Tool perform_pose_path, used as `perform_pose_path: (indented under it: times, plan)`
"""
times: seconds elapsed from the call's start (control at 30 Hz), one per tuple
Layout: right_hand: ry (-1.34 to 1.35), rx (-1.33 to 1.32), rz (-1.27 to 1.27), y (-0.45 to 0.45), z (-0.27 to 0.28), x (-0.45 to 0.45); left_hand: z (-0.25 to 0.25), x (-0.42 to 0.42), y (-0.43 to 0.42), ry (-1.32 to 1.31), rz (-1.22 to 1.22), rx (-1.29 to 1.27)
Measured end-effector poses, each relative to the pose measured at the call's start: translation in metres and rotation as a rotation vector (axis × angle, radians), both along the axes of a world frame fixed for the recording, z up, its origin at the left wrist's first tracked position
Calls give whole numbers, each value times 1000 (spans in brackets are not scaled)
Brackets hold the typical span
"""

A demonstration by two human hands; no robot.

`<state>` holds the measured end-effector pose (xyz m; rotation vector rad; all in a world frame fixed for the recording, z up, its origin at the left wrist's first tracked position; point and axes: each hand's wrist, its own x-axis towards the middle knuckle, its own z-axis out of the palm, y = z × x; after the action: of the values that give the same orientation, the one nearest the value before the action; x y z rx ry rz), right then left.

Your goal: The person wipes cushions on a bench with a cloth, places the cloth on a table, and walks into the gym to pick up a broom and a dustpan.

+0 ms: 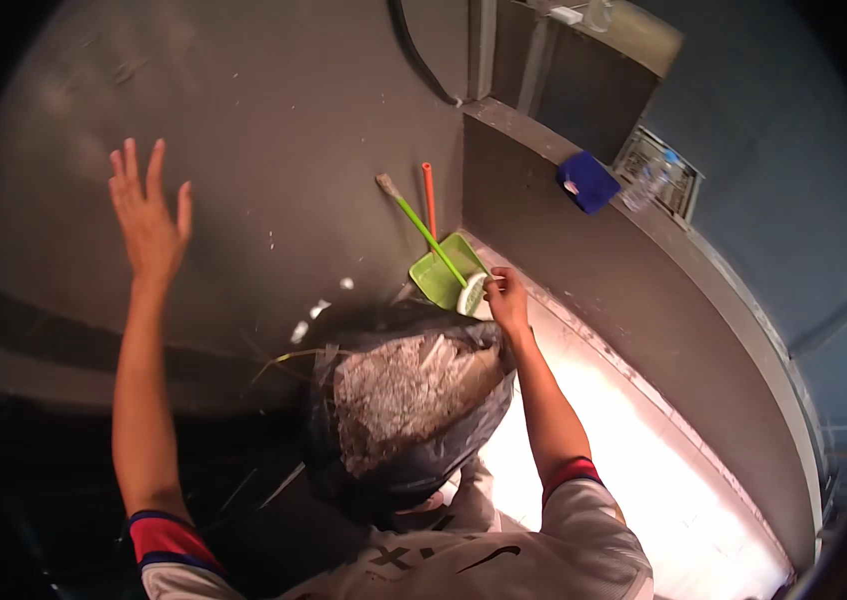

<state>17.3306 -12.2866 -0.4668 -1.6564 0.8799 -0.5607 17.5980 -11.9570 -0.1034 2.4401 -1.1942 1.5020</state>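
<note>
We see a plain grey-brown surface (294,130) toward eleven o'clock, a low, curved brown wall (594,270) sweeping from twelve to four o'clock, and pale flooring (644,460) under bright glare at four o'clock.

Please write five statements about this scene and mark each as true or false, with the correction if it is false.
1. The left hand is open, with fingers apart. True.
2. The black bag is tied closed. False: it is open, and pale, rough material shows inside.
3. An orange handle is beside the green dustpan. True.
4. In the picture, the clear bottle is to the left of the blue object. False: it is to the right.
5. The left hand is nearer to the dustpan than the right hand. False: the right hand is nearer.
</note>
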Motion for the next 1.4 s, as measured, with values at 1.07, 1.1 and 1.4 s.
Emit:
perform_pose_path:
  times: [1.07, 1.1, 1.4]
  plan:
    - [524, -791, 608, -145, -90, 196, -462, 98, -289, 1870, 264, -966]
    - [558, -725, 626, -145, -88, 185, -464, 110, -303, 1898, 262, -976]
    - [488, -700, 455, -152, -56, 89, -413, -43, -382, 2202, -303, -413]
